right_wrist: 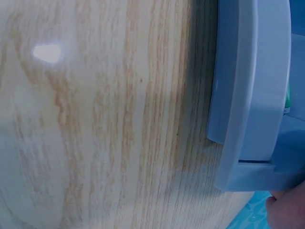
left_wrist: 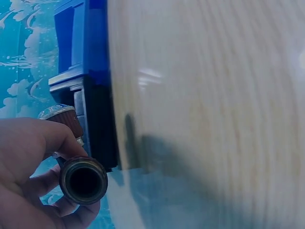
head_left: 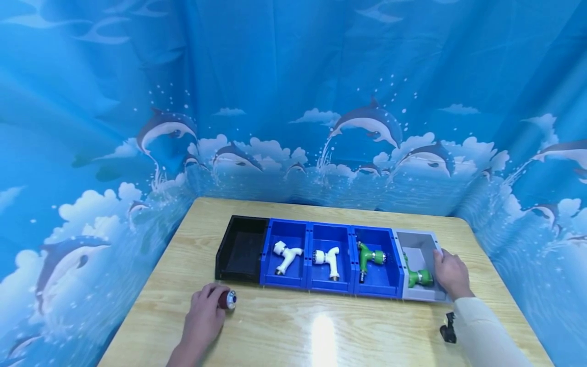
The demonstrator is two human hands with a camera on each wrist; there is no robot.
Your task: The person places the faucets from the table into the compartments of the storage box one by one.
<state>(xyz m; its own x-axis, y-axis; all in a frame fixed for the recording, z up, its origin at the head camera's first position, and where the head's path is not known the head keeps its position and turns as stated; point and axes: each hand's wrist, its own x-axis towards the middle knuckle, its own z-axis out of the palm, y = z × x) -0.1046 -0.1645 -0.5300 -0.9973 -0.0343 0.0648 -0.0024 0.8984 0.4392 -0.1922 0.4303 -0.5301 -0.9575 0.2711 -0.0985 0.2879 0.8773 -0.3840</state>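
Observation:
In the head view my left hand holds a tap with a dark red knob above the table, in front of the black bin. The left wrist view shows the thumb and fingers round the tap, its round open end facing the camera. On the far right my right hand grips the side wall of the grey bin. A green tap lies inside that bin. In the right wrist view only part of the hand shows, against the bin's corner.
Three blue bins stand joined between the black and grey ones. Two hold a white tap each, left and middle; the third holds a green tap. A small black object is beside the right sleeve. A dolphin-print curtain surrounds the wooden table.

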